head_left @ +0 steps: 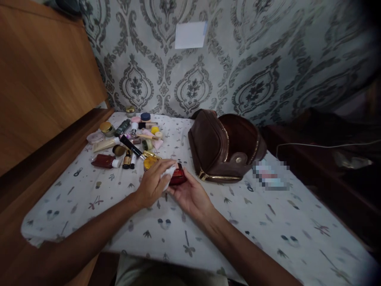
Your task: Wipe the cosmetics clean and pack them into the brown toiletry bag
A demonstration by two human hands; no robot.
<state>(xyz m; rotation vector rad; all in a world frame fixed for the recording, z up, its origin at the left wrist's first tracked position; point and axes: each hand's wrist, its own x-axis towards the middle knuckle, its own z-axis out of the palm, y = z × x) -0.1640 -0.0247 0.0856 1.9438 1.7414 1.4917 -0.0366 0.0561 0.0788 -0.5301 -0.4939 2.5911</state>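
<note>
Over the middle of the table, my right hand (193, 194) is closed around a glossy dark red bottle (177, 175), thumb on its near right side. My left hand (151, 182) presses a crumpled white wipe (167, 178) against the bottle's left side; its fingers cover part of both. Just beyond my left hand lie a yellow jar (149, 163) and some gold tubes (150, 154). To the right of the bottle stands a brown leather bag (205, 147), its zip undone and its mouth gaping.
Several cosmetics crowd the back left, among them a makeup brush (132, 147), a dark red pouch-like bottle (102, 161) and a gold-lidded jar (107, 129). A blurred-out item (270, 174) lies right of the bag. A wooden cabinet (47, 67) borders the left side; a patterned wall rises behind.
</note>
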